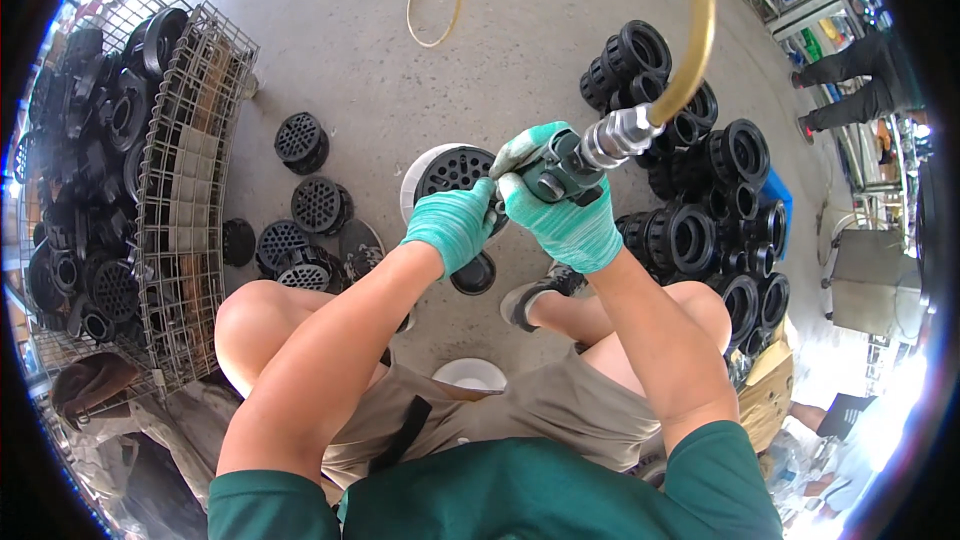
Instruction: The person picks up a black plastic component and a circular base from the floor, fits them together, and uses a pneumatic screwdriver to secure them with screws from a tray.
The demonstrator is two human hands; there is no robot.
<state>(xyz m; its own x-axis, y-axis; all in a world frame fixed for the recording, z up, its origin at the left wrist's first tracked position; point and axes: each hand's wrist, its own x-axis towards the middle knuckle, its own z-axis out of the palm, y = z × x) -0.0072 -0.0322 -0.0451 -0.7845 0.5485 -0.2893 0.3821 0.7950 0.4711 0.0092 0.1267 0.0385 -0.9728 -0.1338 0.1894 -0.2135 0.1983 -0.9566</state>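
My right hand [570, 225], in a green glove, is wrapped round a dark air-powered hand tool [560, 178]. A metal coupling [615, 137] joins the tool to a yellowish air hose [702, 35]. My left hand [447, 225], gloved alike, is closed at the tool's front end; the fingers hide what they pinch there. Just beyond both hands, a round black plastic part with a perforated face [455, 168] rests on a white round support [411, 185]. A rounded black piece [473, 277] shows below them.
Several black perforated parts [300, 138] stand on the floor at left, beside a wire cage [190, 150] full of black parts. Stacked black ringed fittings [690, 235] are close on the right. A hose loop [432, 43] lies ahead. A person's legs [850, 90] show far right.
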